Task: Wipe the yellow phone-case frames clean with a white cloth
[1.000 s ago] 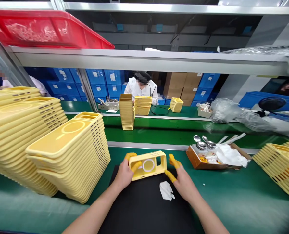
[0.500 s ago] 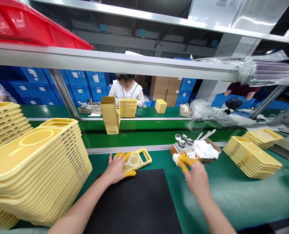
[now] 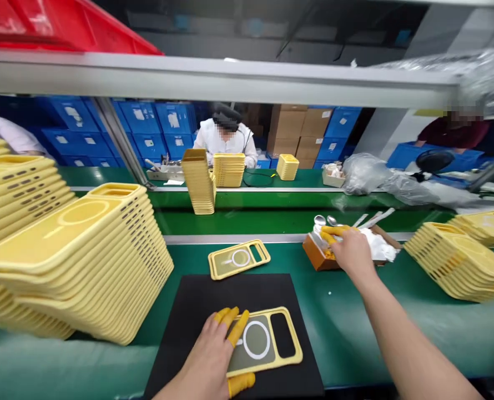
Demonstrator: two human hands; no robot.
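No text can be read. On the far side, white labels (image 3: 173, 120) are on the blue boxes (image 3: 126, 118), but any writing there is too small and blurred.

The head camera looks forward and down.

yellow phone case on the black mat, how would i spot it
On the green worktop lies a black rectangular mat. A yellow phone case with a white ring lies on it; unlike the similar yellow case beyond, it's partly covered by the left hand.
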